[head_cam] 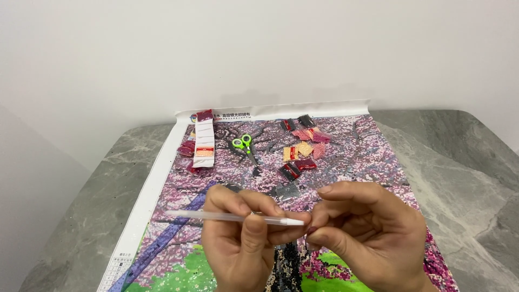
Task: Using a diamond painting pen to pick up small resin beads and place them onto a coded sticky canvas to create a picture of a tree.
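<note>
The left hand (238,238) pinched a slim white plastic applicator pen (232,217) level between thumb and fingers, while the right hand (367,235) closed its fingertips around the pen's tip, seemingly fitting or loading it. The pen looked clean, its far end translucent. Beneath both hands lay a pink-and-green bead-mosaic canvas (373,157) on the grey marble tabletop (459,162); beyond them sat green-handled scissors (243,145) and small bead packets (303,151).

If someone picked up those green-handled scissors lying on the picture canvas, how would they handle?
The green-handled scissors look small, so probably light. They lie flat and closed on the canvas, so they seem unlikely to roll. Being rigid, they should lift in one piece, though the blades might swing open if held by one loop.
</note>
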